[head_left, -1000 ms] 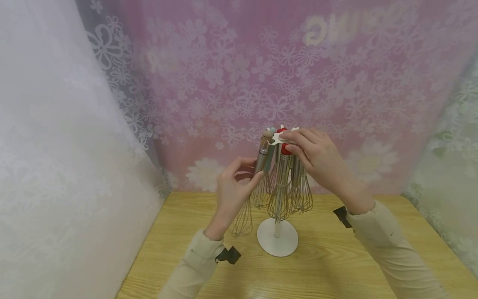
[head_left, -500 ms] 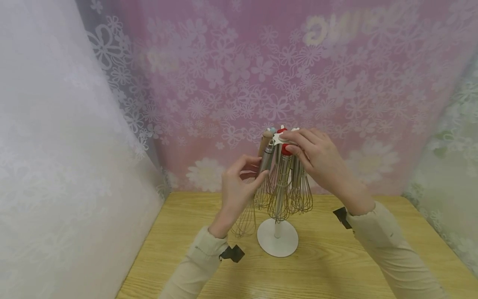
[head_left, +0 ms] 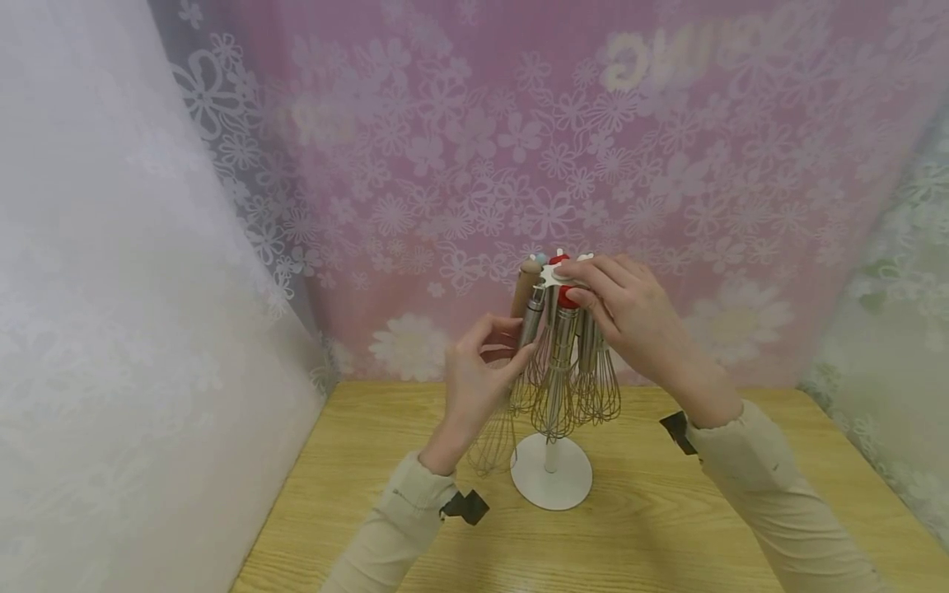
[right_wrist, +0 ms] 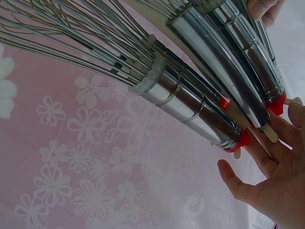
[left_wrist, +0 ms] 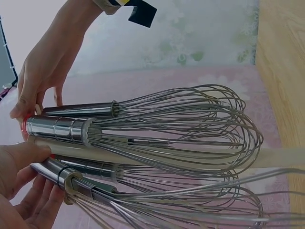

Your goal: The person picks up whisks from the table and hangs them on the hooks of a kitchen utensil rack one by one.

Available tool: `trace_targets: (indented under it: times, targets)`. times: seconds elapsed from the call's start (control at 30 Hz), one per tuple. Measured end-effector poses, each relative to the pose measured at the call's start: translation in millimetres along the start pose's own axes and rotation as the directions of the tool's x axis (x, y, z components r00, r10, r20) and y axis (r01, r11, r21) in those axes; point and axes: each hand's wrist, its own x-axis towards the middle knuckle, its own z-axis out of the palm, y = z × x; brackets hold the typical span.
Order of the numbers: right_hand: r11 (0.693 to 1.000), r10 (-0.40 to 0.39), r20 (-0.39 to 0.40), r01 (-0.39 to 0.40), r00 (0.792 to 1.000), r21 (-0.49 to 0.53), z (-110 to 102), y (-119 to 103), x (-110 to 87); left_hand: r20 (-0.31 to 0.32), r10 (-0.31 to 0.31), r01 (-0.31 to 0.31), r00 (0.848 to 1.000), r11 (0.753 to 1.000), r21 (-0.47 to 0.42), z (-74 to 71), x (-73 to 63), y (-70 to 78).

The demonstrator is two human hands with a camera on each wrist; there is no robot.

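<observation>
My left hand pinches the steel handle of a balloon whisk, its loop end up close under an arm of the white rotating rack top. The wires hang down to the left of the post. My right hand holds the rack top, with the forefinger over it and the thumb beside a red-capped whisk. In the right wrist view its fingers reach around the hooks above several steel handles. Behind the held whisk hangs one with a wooden handle.
The stand's round white base rests on a wood-grain table. Several other whisks hang around the post, their wire loops close together. A pink flowered cloth rises behind, and a white one on the left.
My left hand has moved a little to the right, bringing the whisk's loop in against the rack arm. The right hand keeps its place on the rack top.
</observation>
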Motion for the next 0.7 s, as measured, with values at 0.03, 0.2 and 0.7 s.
trace_targets:
  times: [0.03,0.2,0.7]
  targets:
    - [1.0,0.0,0.0,0.0,1.0,0.0,0.1,0.0,-0.2,-0.001,0.003,-0.003,1.0,1.0,-0.002,0.6,-0.2,-0.7]
    - [1.0,-0.001,-0.009,0.001,1.0,-0.003,1.3,0.3,-1.2,0.006,0.003,-0.003,1.0,1.0,0.003,3.6,-0.3,-4.7]
    - [1.0,-0.013,-0.054,0.012,0.998,-0.015,7.3,0.4,-4.0,0.035,-0.003,0.002,0.999,1.0,0.024,8.6,0.8,-6.6]
